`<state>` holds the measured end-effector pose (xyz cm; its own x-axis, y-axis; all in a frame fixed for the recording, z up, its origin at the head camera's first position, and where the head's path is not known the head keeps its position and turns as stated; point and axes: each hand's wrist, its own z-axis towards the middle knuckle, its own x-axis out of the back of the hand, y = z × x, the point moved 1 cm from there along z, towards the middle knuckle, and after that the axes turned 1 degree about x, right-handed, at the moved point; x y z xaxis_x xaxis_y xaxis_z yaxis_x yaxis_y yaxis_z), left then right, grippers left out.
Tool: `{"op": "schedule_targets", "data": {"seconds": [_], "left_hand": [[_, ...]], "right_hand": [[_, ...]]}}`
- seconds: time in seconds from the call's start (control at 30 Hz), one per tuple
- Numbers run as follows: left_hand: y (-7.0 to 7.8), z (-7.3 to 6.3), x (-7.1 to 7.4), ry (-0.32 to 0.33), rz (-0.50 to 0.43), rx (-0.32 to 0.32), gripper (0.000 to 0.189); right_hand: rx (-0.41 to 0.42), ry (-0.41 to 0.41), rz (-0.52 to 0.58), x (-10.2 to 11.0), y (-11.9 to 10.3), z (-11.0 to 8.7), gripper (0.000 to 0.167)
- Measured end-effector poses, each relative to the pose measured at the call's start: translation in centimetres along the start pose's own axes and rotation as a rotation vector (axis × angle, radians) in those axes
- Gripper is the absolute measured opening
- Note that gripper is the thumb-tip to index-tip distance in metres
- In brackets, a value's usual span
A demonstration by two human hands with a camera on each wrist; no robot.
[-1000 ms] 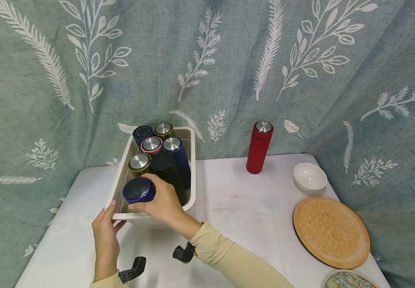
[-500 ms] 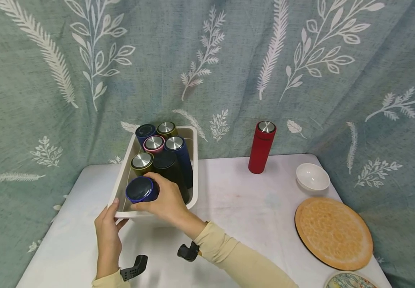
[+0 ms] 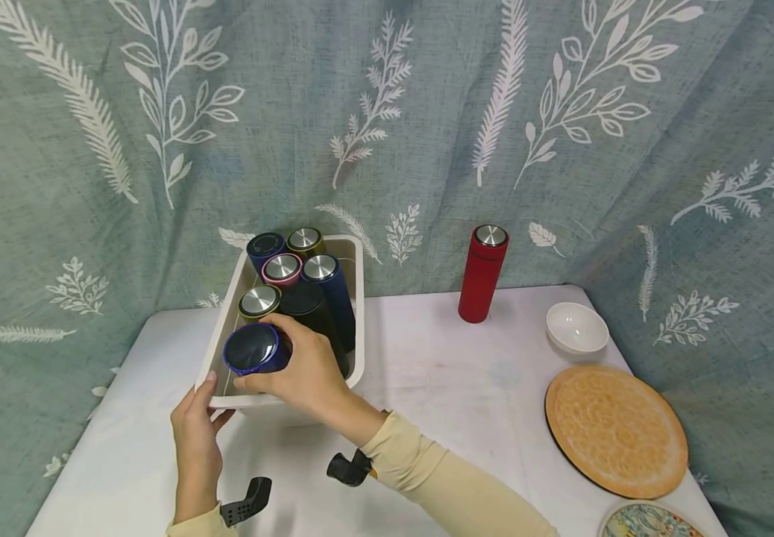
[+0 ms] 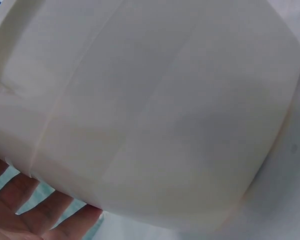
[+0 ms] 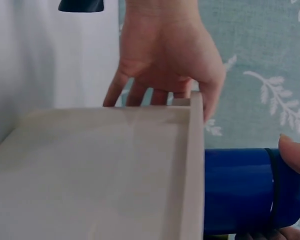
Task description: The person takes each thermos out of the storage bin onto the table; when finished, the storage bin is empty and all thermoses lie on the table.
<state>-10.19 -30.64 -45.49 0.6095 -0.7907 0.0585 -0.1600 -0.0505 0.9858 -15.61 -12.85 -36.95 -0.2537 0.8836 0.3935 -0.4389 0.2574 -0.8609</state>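
Observation:
My right hand [image 3: 309, 369] holds a blue thermos flask [image 3: 251, 349] with a dark, glossy lid, thumb and fingers around its top part. The flask stands at the front left inside a white plastic bin [image 3: 359, 298]; in the right wrist view its blue side [image 5: 237, 190] sticks up past the rim. At the bin's front left corner my left hand [image 3: 197, 440] grips the rim, thumb on top and fingers along the outer wall. Behind the held flask, several upright flasks fill the bin, among them a black one [image 3: 316, 321] and a dark blue one [image 3: 338, 298]. The held flask's base is hidden.
A red thermos flask [image 3: 483, 280] stands on the white-covered table to the right of the bin. Farther right are a white bowl [image 3: 578, 328], a round tan board [image 3: 618, 432] and a patterned plate [image 3: 649, 522]. A curtain [image 3: 427, 112] hangs behind the table.
The blue flask in my right hand has shifted slightly left and back within the bin. My left hand has kept its place on the rim.

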Motion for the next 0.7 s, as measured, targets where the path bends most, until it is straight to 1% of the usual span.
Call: {"op": "schedule_targets", "data": {"seconds": [0.2,0.37,0.5,0.7], "left_hand": [[0.2,-0.1,-0.1,0.0,0.007,0.005,0.059],[0.3,-0.1,-0.1,-0.013,0.019,0.004,0.06],[0.3,-0.1,-0.1,-0.019,0.023,0.008,0.06],[0.2,-0.1,-0.1,-0.016,0.02,0.01,0.059]], "right_hand": [[0.011,0.013,0.05,0.7,-0.6,0.0,0.077],[-0.011,0.026,0.127,1.3,-0.9,0.0,0.074],[-0.027,0.029,0.186,1.8,-1.2,0.0,0.075],[-0.017,0.039,0.254,2.8,-1.7,0.0,0.077]]}}
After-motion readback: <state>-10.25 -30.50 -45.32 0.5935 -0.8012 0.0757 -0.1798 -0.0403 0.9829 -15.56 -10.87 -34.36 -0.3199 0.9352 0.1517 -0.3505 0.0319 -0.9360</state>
